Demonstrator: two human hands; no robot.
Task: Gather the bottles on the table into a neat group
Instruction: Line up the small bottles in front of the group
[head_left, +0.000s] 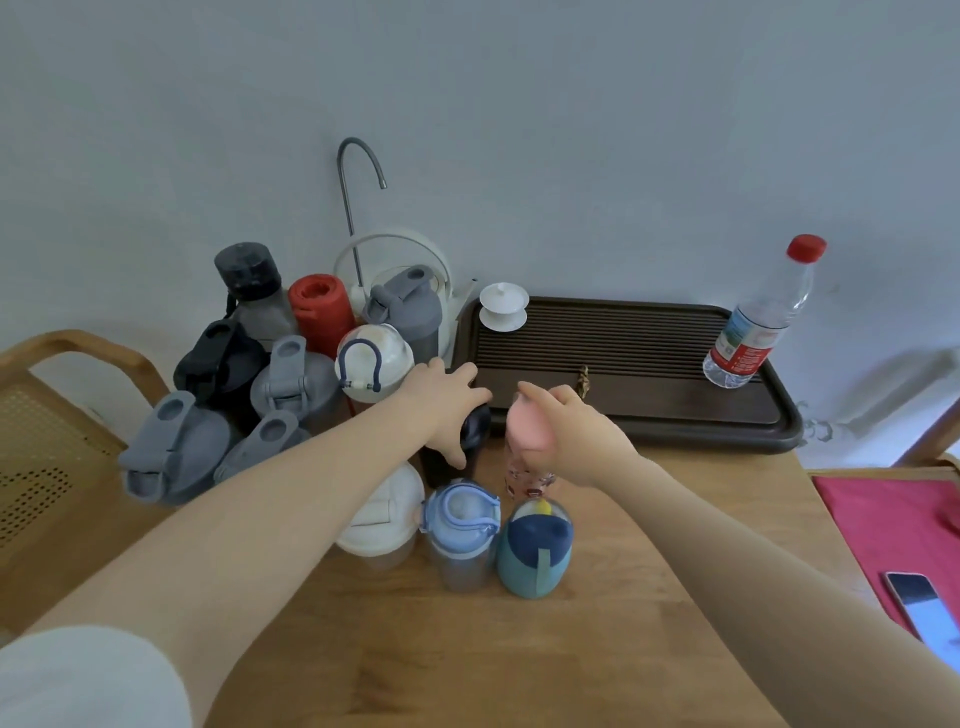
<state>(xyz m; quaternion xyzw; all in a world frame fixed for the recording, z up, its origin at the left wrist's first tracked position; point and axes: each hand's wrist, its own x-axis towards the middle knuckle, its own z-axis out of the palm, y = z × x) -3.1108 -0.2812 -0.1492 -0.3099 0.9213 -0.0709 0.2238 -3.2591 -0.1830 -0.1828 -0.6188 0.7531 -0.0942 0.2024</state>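
A wooden table (597, 597) fills my view, seen from above; a dark slatted tea tray (649, 364) lies at two o'clock against the wall; the main cluster of bottles (270, 384), grey, black and red, stands packed at ten o'clock beside a white kettle (395, 254). At the centre, a clear water bottle (758, 317) with a red cap leans on the tray's far right end, at three o'clock, well apart from the rest. Nearer me, at six o'clock, three stand in a row, touching or nearly so: a white-lidded bottle (382, 519), a blue-lidded bottle (462, 530), a teal bottle (537, 551).

My left hand (447, 400) wraps the top of a black bottle (472, 431) at twelve o'clock, fingers curled over it, thumb down its side; my right hand (566, 426) clasps the pink lid of a pink bottle (524, 447) just beside it, fingers closed round the cap.

I judge the risk is tipping: both grips sit high, so sliding either bottle could topple it into the row below; the pink lid might also twist loose.
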